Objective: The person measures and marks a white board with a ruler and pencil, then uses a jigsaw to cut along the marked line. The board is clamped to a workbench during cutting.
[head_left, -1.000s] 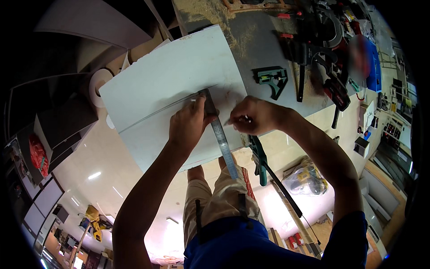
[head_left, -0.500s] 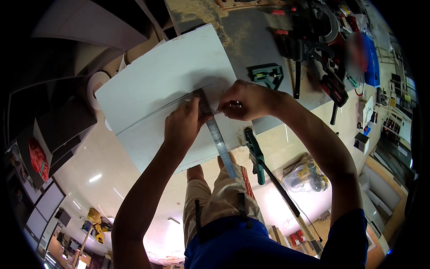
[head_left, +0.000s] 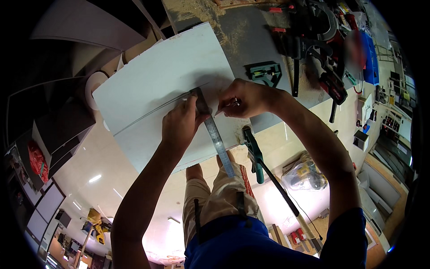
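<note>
A white board (head_left: 156,67) lies tilted to the left on the bench, with a dark curved line and a shorter straight line drawn on it. Across its right part runs a steel ruler (head_left: 216,140), whose near end reaches past the board's front edge. My left hand (head_left: 177,123) grips the ruler near its far end, thumb and fingers pressing it to the board. Just right of the ruler, my right hand (head_left: 248,98) is closed round a thin pencil (head_left: 218,112), its pale tip close to the ruler's edge. Most of the pencil is hidden in the fingers.
A green clamp (head_left: 253,152) hangs at the board's front right corner, its long bar slanting down. On the dark bench (head_left: 251,40) are a green combination square head (head_left: 265,74), sawdust and a black-and-red power tool (head_left: 332,85). A bagged yellow tool (head_left: 306,175) sits on the floor.
The pencil tip has drawn slightly away from the ruler and shows more clearly as the right hand tilts. My left hand still presses the ruler. The whole view has shifted slightly.
</note>
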Motion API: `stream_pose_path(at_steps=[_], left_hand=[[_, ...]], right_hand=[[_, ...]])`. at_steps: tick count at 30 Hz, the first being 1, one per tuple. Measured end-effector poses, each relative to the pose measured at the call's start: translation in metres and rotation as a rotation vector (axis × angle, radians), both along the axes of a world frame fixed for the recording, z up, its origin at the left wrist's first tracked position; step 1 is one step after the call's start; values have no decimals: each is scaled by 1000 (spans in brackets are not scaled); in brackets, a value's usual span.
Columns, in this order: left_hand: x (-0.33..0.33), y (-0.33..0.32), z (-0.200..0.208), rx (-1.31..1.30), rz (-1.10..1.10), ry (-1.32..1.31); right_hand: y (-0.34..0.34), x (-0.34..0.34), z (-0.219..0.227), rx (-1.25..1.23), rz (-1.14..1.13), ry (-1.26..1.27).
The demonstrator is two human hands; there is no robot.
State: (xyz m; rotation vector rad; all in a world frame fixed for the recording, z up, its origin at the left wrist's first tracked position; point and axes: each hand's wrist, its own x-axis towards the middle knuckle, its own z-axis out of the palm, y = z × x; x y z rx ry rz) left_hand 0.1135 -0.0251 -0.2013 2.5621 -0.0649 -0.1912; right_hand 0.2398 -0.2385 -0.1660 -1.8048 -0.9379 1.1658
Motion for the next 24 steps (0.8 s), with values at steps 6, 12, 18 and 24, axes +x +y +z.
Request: stream_pose_path(at_steps=[6,12,18,24], left_hand=[[0,-2,1,17,-1,44],[0,-1,3,25,-2,66],[-1,-1,3,31,-12,45],[0,1,-1,31,-43,5]], right_hand=[[1,3,5,-10,-34,-6],[1,2,2,-31,-60,23],[1,-2,0,1,-47,7],[-4,-23,1,25,91,12]])
